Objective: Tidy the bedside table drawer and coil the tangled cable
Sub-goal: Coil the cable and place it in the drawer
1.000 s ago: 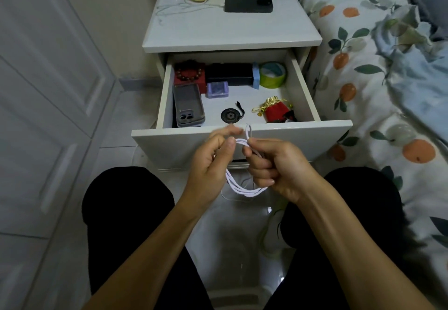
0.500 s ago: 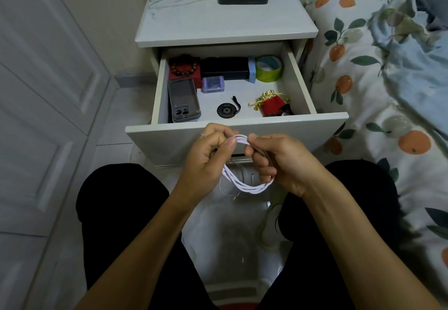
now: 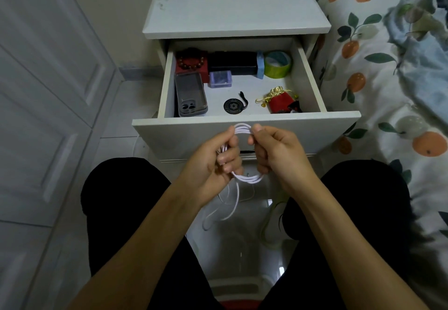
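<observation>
Two hands held one white cable in front of the open drawer. The left hand and the right hand each gripped one side of the coil, which lay between them, and one loose end hung below. In the drawer lay one phone case at the left edge, one red pouch near the front right corner and one green tape roll at the back. No writing could be read.

No legible txt, labels, brands or nos. anywhere; print too small/blurred to read.
</observation>
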The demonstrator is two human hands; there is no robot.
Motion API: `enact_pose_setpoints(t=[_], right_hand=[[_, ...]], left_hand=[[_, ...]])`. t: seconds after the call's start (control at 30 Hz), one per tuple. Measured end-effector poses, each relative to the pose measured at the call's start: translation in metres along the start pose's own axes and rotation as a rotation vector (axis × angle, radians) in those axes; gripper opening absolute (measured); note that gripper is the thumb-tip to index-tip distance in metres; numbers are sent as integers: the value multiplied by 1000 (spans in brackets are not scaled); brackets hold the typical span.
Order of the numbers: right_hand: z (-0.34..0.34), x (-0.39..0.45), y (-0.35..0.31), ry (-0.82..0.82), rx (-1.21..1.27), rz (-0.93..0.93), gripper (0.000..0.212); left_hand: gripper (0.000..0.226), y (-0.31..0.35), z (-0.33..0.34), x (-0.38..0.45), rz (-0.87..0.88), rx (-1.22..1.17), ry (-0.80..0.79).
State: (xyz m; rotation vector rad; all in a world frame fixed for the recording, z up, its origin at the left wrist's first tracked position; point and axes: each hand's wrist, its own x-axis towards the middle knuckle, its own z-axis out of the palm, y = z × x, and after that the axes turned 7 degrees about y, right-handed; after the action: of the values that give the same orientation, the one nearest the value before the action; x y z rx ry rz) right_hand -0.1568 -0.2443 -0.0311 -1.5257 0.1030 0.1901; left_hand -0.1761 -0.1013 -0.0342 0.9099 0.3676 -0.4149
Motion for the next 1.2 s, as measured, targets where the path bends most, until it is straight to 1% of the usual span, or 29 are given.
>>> enact_pose_setpoints(t=[0.07,0.13,0.2,0.23,0.27,0.3,0.33,0.4,0.43,0.5,0.53,0.6,0.63,0.67,0.7,0.77,0.83,0.87,0.9,0.93,1.0,1.1,1.13,1.2], right_hand=[[2,3,4,20,15,5,37],[4,5,13,-12,60,102,50],[4,2,25,-168,57,227,68],[3,-1,29,-264,32,275,72],[2,-5,31,-344,21,306,71],[-1,-9,32,-393,1,299,65],[-5,-12,30,-404,-38,258,52],[-9,-16,24,-373,-164,118,22],[-12,-17,22,-347,-229,54,18],[-15,-18,19,-272,-341,-40,21],[-18,-18,17,-224,-382,-81,20],[-23,-17,13,-103,-501,-231,14],[-26,-16,11,-28,-615,-338,8],[-27,-16,8,56,-762,-437,8],[-26,-16,4,140,-898,-501,14],[-18,-15,-1,258,-1102,-528,24],[-12,-13,-1,285,-1185,-512,34],[-11,-12,1,261,-1129,-514,34],[-9,-12,2,228,-1007,-499,30],[-7,-13,3,197,-854,-456,23],[-3,-15,5,165,-617,-356,19],[-2,-12,20,182,-429,-280,12],[-2,-11,23,170,-381,-256,12],[2,-10,28,128,-265,-212,19]], left_hand=[[35,4,2,2,-8,-162,-43],[37,11,3,4,50,-299,-25],[38,19,0,5,161,-357,45],[37,23,-2,5,218,-357,89],[37,26,-6,4,270,-341,138],[37,29,-9,3,317,-309,188],[37,30,-11,3,364,-259,242],[38,32,-15,3,468,-89,365],[38,33,-16,2,522,46,433],[40,34,-16,2,628,425,568],[38,35,-16,1,670,619,600],[37,39,-16,-2,686,888,589],[38,41,-16,-3,657,946,548],[37,41,-16,-5,610,964,499],[36,41,-16,-5,553,969,457],[34,36,-16,-6,419,977,401],[34,28,-13,-5,284,936,334],[34,24,-12,-5,237,907,305],[34,21,-11,-5,203,880,280],[34,19,-10,-4,174,852,259],[32,15,-12,-4,134,803,232],[32,8,-16,-3,131,792,205],[32,7,-17,-4,123,772,187],[31,5,-18,-5,90,654,137]])
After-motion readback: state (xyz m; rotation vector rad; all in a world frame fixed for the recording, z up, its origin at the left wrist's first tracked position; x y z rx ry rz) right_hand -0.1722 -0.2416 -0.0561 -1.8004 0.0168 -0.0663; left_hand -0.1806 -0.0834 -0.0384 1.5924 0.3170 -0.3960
